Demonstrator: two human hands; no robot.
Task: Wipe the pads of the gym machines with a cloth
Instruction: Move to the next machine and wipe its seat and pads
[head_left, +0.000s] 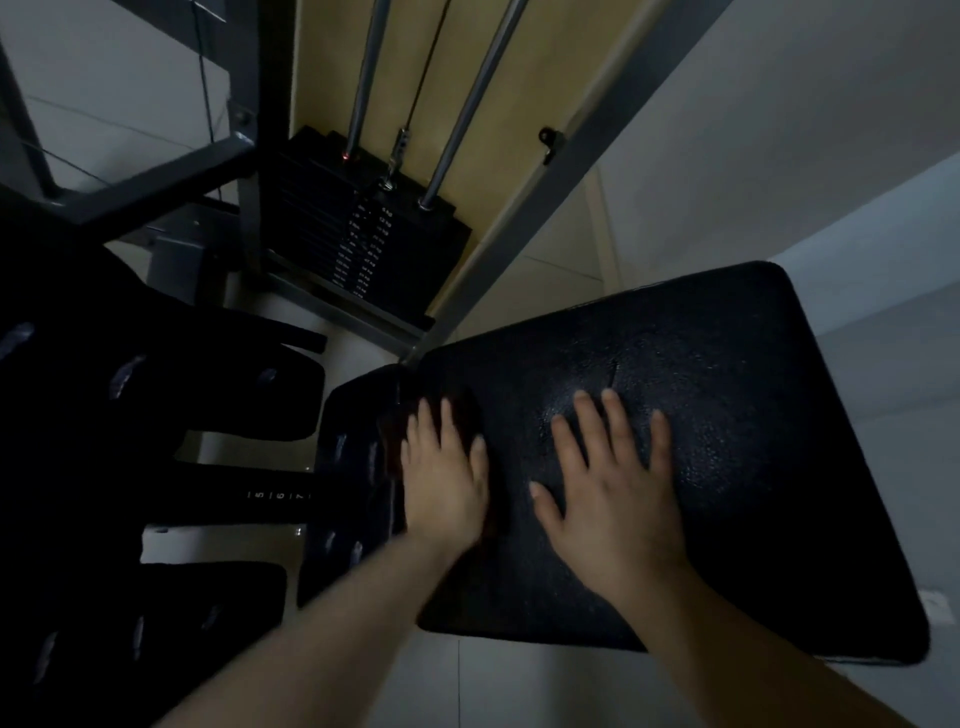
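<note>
Left hand (444, 470) presses flat on a dark cloth (470, 410) at the black pad's (727, 415) left edge; right hand (613, 483) rests open, steadying. Best: firm, overlapping strokes across.

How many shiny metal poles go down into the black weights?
2. The left pole and the right pole both run down into the weight stack, with a thin cable between them.

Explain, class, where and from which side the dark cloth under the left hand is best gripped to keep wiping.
Probably at the far edge of the cloth, from above: it lies flat on the black pad beneath the open left hand, and that edge shows past the fingers. The right hand rests flat beside it.
</note>
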